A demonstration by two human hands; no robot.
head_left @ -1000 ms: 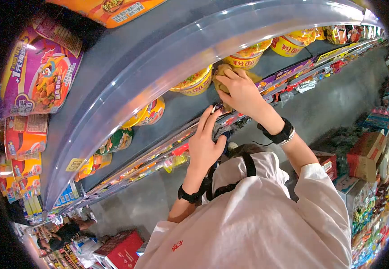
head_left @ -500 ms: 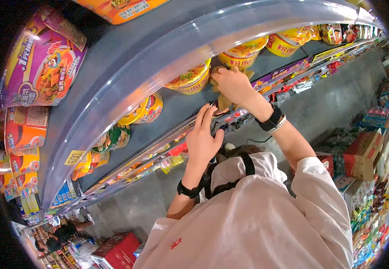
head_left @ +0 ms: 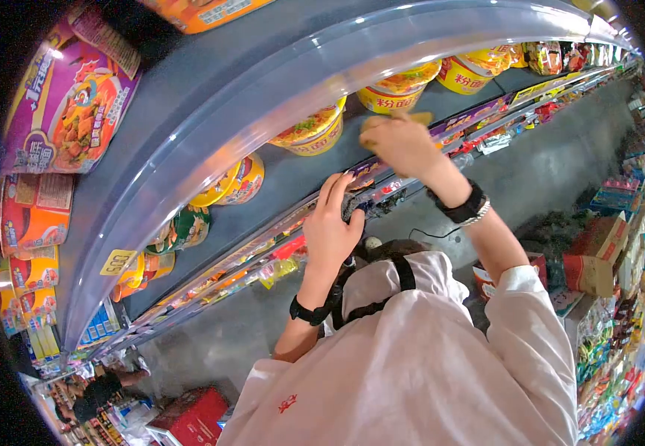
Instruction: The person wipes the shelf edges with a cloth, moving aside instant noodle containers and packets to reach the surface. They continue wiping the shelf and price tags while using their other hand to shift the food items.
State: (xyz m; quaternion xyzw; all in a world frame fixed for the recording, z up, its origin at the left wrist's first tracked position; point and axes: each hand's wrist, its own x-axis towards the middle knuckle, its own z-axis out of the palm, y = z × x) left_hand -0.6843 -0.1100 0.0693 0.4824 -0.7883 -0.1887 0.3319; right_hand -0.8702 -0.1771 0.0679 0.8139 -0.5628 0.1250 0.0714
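My right hand point(head_left: 404, 147) is closed on a yellowish-brown cloth point(head_left: 420, 119), partly hidden under the fingers, just over the grey shelf point(head_left: 281, 175) near its front edge. Yellow noodle tubs point(head_left: 395, 91) stand just beyond it. My left hand point(head_left: 331, 227) rests its fingertips on the shelf's front edge by the label strip, fingers apart and holding nothing. Another yellow tub point(head_left: 315, 134) stands on the shelf beyond my left hand.
A clear curved guard point(head_left: 188, 126) arches across the shelf above. Purple and orange tubs point(head_left: 77, 111) stand at the left. Cartons point(head_left: 594, 256) and packed goods lie at the right. Another person point(head_left: 99, 390) is at the lower left.
My right hand has moved slightly toward the shelf's front edge with the cloth, which is now bunched and no longer hangs toward my left hand. My left hand stays at the edge.
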